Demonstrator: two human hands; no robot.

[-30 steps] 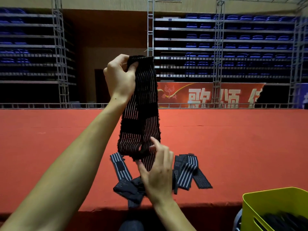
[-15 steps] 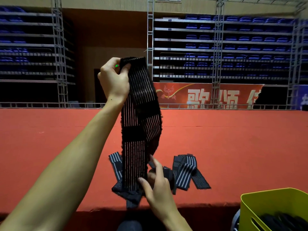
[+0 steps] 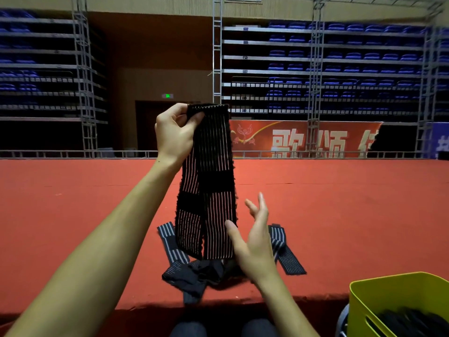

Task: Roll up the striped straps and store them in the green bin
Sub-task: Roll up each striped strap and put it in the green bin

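My left hand (image 3: pixel 175 132) is raised and pinches the top edge of a black strap with thin white stripes (image 3: pixel 209 186), which hangs doubled over, both ends dangling. My right hand (image 3: pixel 255 237) is spread open just right of the strap's lower end, thumb near its edge, not gripping it. Below, a loose pile of grey striped straps (image 3: pixel 194 271) lies on the red stage surface near its front edge. The green bin (image 3: pixel 379 295) stands at the lower right with dark rolled straps inside.
The red carpeted stage (image 3: pixel 340 215) stretches ahead, ending in a low metal rail. Behind it hang a red banner (image 3: pixel 303 139) and tiers of blue seats with metal truss columns. My knees show at the bottom, below the stage edge.
My left hand has lowered the strap slightly. My right hand has let go of the lower end, moved up and right, and opened; the strap now hangs straighter.
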